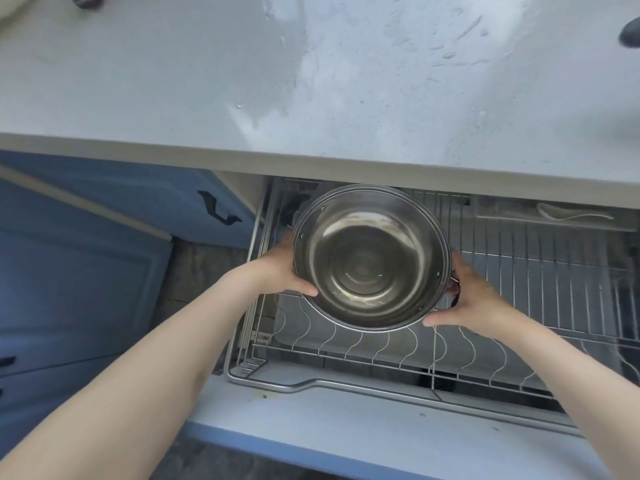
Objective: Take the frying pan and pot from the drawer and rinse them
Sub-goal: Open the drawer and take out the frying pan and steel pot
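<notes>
Wet grey countertop [173, 81] above; blue cabinet doors [86, 271] left, black handles [218, 211]

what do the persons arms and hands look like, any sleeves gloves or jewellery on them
Both forearms are bare as far as the picture shows, with no sleeve in view. The left hand and the right hand wear no gloves. No watch, bracelet or ring shows on the wrists or on the fingers that can be seen; some fingers are hidden behind the pot.
</notes>
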